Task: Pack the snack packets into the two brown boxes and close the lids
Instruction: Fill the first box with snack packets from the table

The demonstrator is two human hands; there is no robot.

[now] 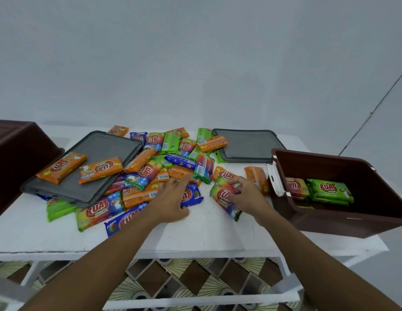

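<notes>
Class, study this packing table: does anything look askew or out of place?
Yes. The left grey lid lies tilted, propped up on snack packets, with two orange packets on top of it. The right brown box looks tipped toward the pile. No packet looks torn or spilled.

Loose heap of glossy orange, green, blue and rainbow foil snack packets, strewn flat mid-bench. At 3 o'clock, open dark-brown plastic box, a few packets stacked inside. At 9 o'clock, second dark-brown plastic box, tilted. Two grey rectangular plastic lids, both off: one under two orange packets, one at 1 o'clock.
</notes>
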